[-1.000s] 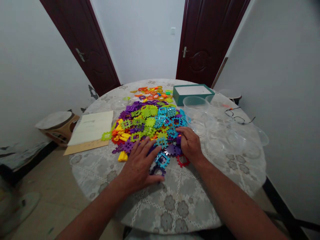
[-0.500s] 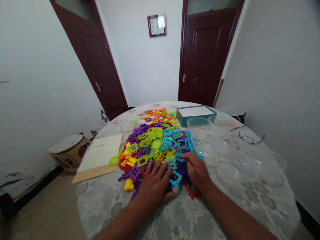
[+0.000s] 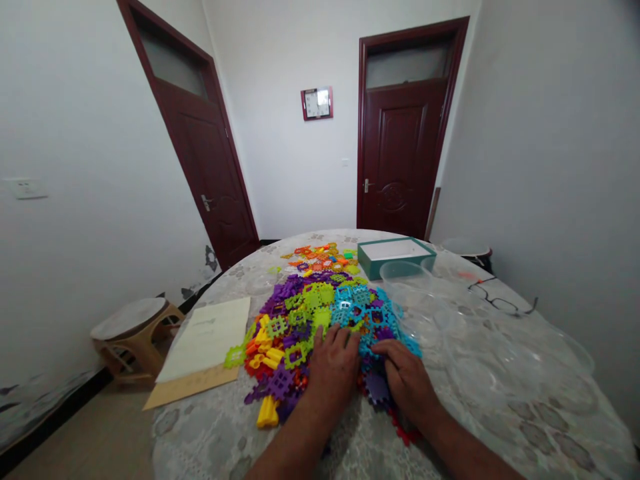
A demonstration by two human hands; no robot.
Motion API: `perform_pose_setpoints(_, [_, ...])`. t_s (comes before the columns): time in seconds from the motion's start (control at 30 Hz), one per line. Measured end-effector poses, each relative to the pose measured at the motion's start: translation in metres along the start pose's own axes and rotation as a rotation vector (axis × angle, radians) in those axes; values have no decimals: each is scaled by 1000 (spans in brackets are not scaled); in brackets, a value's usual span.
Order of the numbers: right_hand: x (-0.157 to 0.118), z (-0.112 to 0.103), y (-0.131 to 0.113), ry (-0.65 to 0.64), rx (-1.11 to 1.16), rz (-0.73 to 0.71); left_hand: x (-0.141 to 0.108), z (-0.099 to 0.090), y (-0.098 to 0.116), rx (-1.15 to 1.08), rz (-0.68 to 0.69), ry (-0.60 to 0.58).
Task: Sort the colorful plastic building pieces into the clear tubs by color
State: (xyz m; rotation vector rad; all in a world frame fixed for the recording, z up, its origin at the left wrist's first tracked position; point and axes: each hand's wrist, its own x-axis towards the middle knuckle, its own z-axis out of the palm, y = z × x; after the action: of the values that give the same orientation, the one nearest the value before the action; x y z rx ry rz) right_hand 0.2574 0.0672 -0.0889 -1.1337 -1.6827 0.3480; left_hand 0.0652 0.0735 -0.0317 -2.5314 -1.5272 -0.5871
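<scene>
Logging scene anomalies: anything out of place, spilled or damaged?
Two things. The glasses lie unfolded near the clear tubs, seemingly unrelated to the pieces. Dark, ragged patches mark the left wall low down, possibly peeling paint. The pieces are heaped on the table, nothing clearly spilled.

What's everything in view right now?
table: one, grey patterned, centre
interlocking toy pieces: many, mixed colours, heaped centrally
toy tubes: several, yellow, heap's left
smaller toy pieces: many, mostly orange, behind heap
box: one, green, table's far side
plastic tubs: several, clear, table's right
eyeglasses: one pair, dark, table's right
papers: two, cream over tan, table's left
stool: one, tan, left floor
doors: two, dark red, beyond table
wall clock: one, red, back wall
switch: one, white, below clock
socket: one, white, left wall
left hand: one, on heap
right hand: one, heap's right
</scene>
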Motion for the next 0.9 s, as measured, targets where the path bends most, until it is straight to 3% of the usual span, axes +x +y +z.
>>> perform_pose_setpoints(0.27, [1,2,0,2,-45,-64,-16,14,-7,-27,-25,92])
perform_pose_setpoints(0.53, [2,1,3,-17,-89,-148,-30,-1,-8,-138,53,-37])
perform_pose_setpoints(0.73, [6,2,4,-20,-107,-156,-33,12,-11,-147,98,-169])
perform_pose_setpoints(0.9, [8,5,1,-66,-95,-154,-36,20,-9,-131,118,-173])
